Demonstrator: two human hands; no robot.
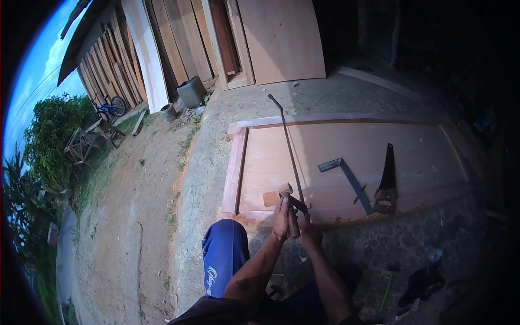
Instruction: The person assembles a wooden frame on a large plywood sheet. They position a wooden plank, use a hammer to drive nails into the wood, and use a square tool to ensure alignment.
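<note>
On the concrete floor (206, 162) lies a framed wooden panel (271, 157). A long bar clamp (291, 154) slants over it. A handsaw (388, 176) rests on its right half, a metal square (355, 185) mid-panel. At its near edge, the left hand (281, 218) grips the clamp's handle, the right hand (310, 234) its lower end. Two wood blocks (271, 199) show over its near left part.

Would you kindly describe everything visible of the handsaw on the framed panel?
The handsaw has a dark, tapering, metal-looking blade and a brown, wood-looking grip with an opening. It lies on the framed panel, right of the L-shaped square, tip pointing away, grip nearer the camera. Nobody holds it; contact with the square is unclear.
</note>
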